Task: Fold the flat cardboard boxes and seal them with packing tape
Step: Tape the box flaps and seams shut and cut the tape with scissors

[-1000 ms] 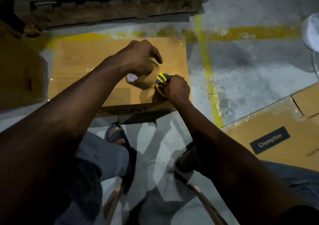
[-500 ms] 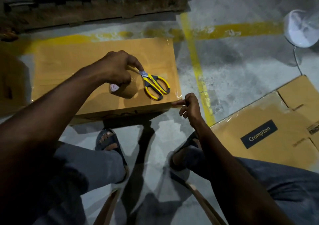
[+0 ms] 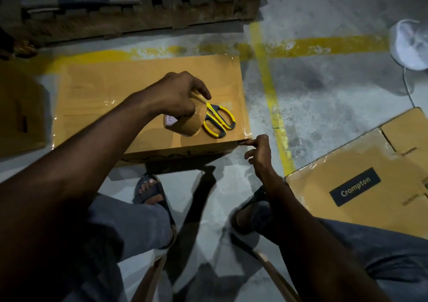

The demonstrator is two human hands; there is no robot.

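Note:
A closed brown cardboard box [image 3: 111, 88] lies on the floor in front of me, its top glossy with clear tape. My left hand [image 3: 178, 93] grips a roll of brown packing tape [image 3: 187, 123] and holds it tilted just above the box top. Yellow-handled scissors [image 3: 220, 121] lie on the box right beside the roll. My right hand [image 3: 259, 153] is at the box's near right corner, its index finger touching the edge and the other fingers loosely curled, holding nothing.
A second taped box [image 3: 370, 181] with a "Crompton" label lies at the right. A flat cardboard piece [image 3: 20, 112] sits at the left. A wooden pallet [image 3: 129, 7] runs along the back. A white fan base [image 3: 410, 44] stands far right. My sandalled feet rest on the concrete floor.
My right hand let go of the scissors, left them on the box and dropped to the box's near right corner. My left hand lifted the tape roll slightly.

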